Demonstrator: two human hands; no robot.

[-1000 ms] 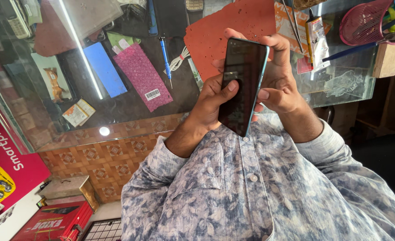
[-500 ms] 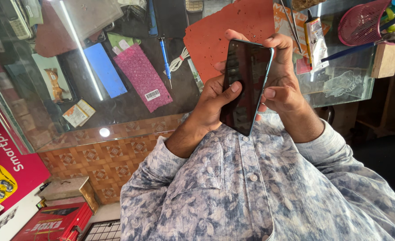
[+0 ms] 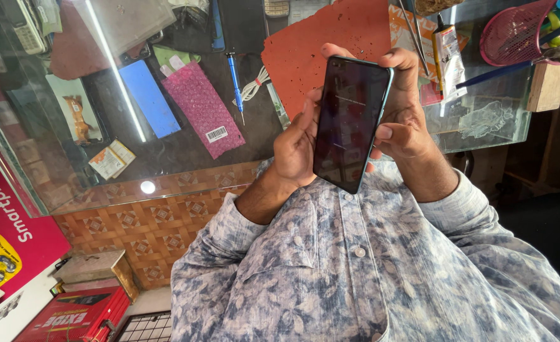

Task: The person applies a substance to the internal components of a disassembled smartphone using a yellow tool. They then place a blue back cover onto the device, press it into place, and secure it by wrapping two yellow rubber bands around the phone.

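A dark smartphone (image 3: 351, 123) was held up between both hands above the near edge of a glass counter (image 3: 185, 145), in front of the person's blue-and-white patterned shirt (image 3: 356, 272). The left hand (image 3: 295, 149) cupped the phone's left long edge, its grip closed around that side with the thumb lying against the rim. The right hand (image 3: 406, 114) wrapped the opposite long edge and the top corner, fingers curled over the upper rim, so its grip was also closed on the phone. The phone sat squarely between the two palms, touching both. It was a slim black slab with a thin teal-tinted frame and a glossy, unlit screen showing faint reflections. Its long axis ran nearly upright in the view, tilted slightly, with the top end pointing away toward the counter and the bottom end angled down toward the shirt. On the counter beyond lay an orange mat (image 3: 330, 38), a pink bubble-wrap pouch (image 3: 202, 107), a blue flat pack (image 3: 148, 98), a blue screwdriver (image 3: 235, 76) and a pink mesh basket (image 3: 520, 31)
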